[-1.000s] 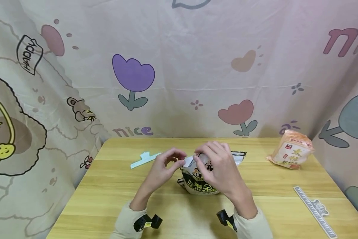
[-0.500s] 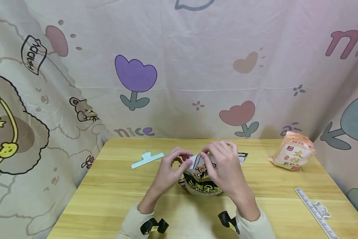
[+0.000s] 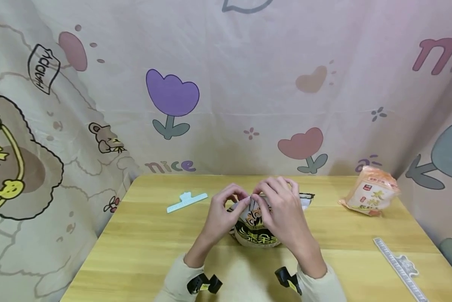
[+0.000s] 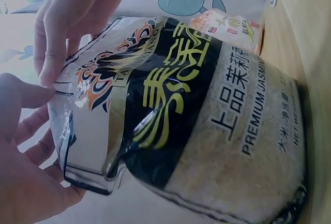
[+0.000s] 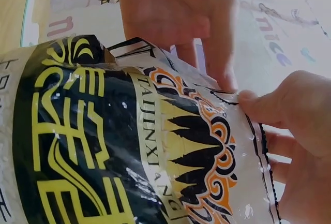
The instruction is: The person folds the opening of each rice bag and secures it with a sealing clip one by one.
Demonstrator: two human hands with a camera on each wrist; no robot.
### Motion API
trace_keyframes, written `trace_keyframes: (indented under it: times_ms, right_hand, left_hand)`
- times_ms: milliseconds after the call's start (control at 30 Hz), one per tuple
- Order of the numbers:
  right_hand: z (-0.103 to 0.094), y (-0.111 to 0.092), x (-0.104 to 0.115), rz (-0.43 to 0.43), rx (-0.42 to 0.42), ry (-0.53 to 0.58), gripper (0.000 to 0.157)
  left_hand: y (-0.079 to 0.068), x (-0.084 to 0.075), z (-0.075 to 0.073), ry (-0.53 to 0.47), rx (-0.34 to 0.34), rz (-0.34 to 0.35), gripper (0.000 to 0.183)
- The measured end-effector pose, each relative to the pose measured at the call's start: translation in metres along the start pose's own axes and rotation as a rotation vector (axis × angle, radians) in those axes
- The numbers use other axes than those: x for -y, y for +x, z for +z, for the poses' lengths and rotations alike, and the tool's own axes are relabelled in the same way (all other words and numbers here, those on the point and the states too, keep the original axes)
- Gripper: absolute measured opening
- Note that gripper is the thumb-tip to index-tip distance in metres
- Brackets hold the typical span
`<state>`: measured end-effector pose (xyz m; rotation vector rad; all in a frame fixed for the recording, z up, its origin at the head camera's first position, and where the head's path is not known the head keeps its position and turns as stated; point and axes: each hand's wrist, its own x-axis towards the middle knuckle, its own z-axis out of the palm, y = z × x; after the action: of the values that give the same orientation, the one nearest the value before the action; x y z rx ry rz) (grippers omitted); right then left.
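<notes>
A bag of jasmine rice (image 3: pixel 257 235) with black, yellow and orange print stands on the table between both hands. My left hand (image 3: pixel 221 212) pinches the bag's top edge on the left, its thumb in front. Close beside it, my right hand (image 3: pixel 284 212) pinches the same edge, and the two thumb tips nearly meet. In the left wrist view, clear plastic and rice grains show on the lower part of the bag (image 4: pixel 232 146). The right wrist view shows the creased top of the bag (image 5: pixel 199 146) between the hands. Fingers behind the edge are partly hidden.
A pale blue-green clip (image 3: pixel 187 202) lies on the wooden table (image 3: pixel 143 251) to the left. An orange and white package (image 3: pixel 372 192) stands at the back right, with a grey ruler-like clip (image 3: pixel 401 266) nearer the front. A patterned cloth (image 3: pixel 226 84) hangs behind.
My left hand has moved right along the bag's top edge, closer to my right hand. The white corner seen earlier between the hands is now mostly covered. The view has shifted slightly.
</notes>
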<state>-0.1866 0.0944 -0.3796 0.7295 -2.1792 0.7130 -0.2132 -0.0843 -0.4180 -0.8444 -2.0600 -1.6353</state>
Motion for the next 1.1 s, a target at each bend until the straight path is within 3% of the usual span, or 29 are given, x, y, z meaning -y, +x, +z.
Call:
trace_keyframes:
  times_ms: [233, 567, 733, 900, 1100]
  right_hand:
    - [0.0010, 0.0012, -0.0039, 0.029, 0.003, -0.019, 0.007]
    - [0.0043, 0.0027, -0.0002, 0.012, 0.010, -0.102, 0.003]
    - [0.0037, 0.0028, 0.0007, 0.025, 0.027, -0.140, 0.004]
    - [0.0018, 0.0025, -0.0002, 0.030, 0.045, -0.143, 0.005]
    - [-0.0008, 0.0014, 0.0007, 0.047, -0.004, -0.092, 0.004]
  left_hand:
    - [0.0093, 0.0017, 0.0033, -0.038, 0.009, 0.009, 0.005]
    - [0.0089, 0.0008, 0.0023, -0.069, -0.013, 0.020, 0.009]
    - [0.0088, 0.0011, 0.0010, -0.063, -0.023, 0.042, 0.003]
    - [0.0079, 0.0018, 0.0021, -0.061, -0.031, 0.048, 0.014]
    - [0.0061, 0.0030, 0.0040, -0.050, -0.035, 0.064, 0.015]
